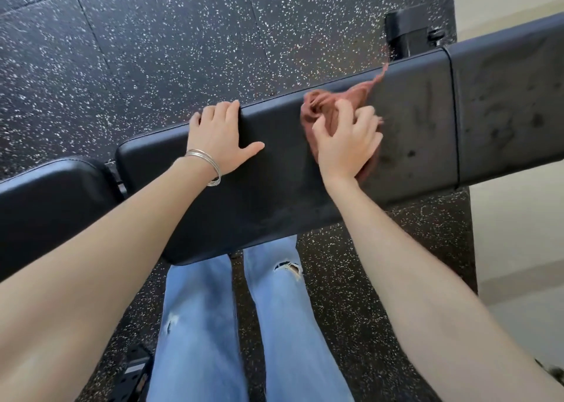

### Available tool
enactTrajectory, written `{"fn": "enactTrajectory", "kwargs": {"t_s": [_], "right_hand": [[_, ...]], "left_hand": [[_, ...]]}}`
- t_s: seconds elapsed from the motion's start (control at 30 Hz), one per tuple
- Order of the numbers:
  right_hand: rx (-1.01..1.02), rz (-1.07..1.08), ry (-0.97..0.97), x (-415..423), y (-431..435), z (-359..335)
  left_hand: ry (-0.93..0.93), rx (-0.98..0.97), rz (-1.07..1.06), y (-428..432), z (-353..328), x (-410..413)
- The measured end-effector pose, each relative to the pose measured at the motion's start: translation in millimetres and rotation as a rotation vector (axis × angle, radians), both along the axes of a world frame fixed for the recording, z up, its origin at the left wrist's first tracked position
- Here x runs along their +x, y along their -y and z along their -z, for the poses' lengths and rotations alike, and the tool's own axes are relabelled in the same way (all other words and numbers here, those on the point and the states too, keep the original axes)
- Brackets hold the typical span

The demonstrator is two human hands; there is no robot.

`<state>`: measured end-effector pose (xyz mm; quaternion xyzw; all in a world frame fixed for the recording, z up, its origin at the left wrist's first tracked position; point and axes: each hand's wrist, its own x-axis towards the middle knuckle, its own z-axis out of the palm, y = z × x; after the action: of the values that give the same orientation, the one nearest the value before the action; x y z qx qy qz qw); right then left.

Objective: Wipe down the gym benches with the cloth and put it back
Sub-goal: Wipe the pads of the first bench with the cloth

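Currently the rust-brown cloth (328, 113) sits bunched on the black bench pad (274, 194), toward its far edge, one thin tail trailing off over that edge. My right hand (346, 145) is on top of it, fingers curled into the folds and gripping the wad against the pad. My left hand (219, 133) lies flat on the same pad beside it, apart from the cloth, thumb spread, holding nothing, fingertips reaching over the far edge; thin silver bangles (207, 166) on that wrist. Dull smudges (500, 108) mark the pad toward its right end. A separate seat pad (45, 206) adjoins at the left end. Speckled black rubber floor (152, 50) beyond; my blue ripped jeans (274, 325) below the near edge.
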<state>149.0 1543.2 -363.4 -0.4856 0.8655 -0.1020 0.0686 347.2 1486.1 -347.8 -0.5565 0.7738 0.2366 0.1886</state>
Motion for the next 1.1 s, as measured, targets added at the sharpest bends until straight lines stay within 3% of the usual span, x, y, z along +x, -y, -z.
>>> {"fn": "enactTrajectory", "kwargs": {"t_s": [0.2, 0.27, 0.37, 0.47, 0.53, 0.63, 0.73, 0.8, 0.87, 1.0, 1.1], "right_hand": [[0.022, -0.606, -0.065, -14.9, -67.5, -4.9], [0.0, -0.548, -0.122, -40.0, -55.5, -2.1], [0.027, -0.148, -0.093, -50.8, -37.6, 1.8], [0.059, 0.19, -0.041, -12.9, -42.8, 4.0], [0.032, 0.272, 0.011, 28.3, -57.0, 3.2], [0.01, 0.233, 0.097, 105.2, -97.0, -3.7], [0.076, -0.017, 0.1, 157.0, -131.6, -13.4], [0.044, -0.22, 0.017, 145.8, -138.4, -13.0], [0.018, -0.247, -0.075, 114.3, -137.6, -10.5], [0.093, 0.32, -0.056, 70.9, -131.8, -0.2], [0.086, 0.672, 0.005, 112.5, -122.8, 0.9]], "left_hand": [[0.008, -0.043, 0.089, -1.6, 1.4, 18.4], [0.013, -0.061, 0.101, -7.7, 3.1, 24.9], [0.006, -0.093, 0.095, -15.8, 6.4, 28.0], [-0.01, -0.113, 0.087, -18.5, 9.2, 28.5], [-0.022, -0.123, 0.11, -17.7, 10.8, 31.8], [-0.041, -0.122, 0.167, -15.0, 11.5, 37.2], [-0.05, -0.103, 0.218, -11.8, 10.1, 43.1], [-0.059, -0.093, 0.256, -10.2, 8.9, 48.4], [-0.064, -0.095, 0.29, -9.6, 8.1, 55.5], [-0.062, -0.105, 0.338, -11.9, 7.7, 68.2], [-0.067, -0.102, 0.366, -12.4, 7.7, 73.6]]}}
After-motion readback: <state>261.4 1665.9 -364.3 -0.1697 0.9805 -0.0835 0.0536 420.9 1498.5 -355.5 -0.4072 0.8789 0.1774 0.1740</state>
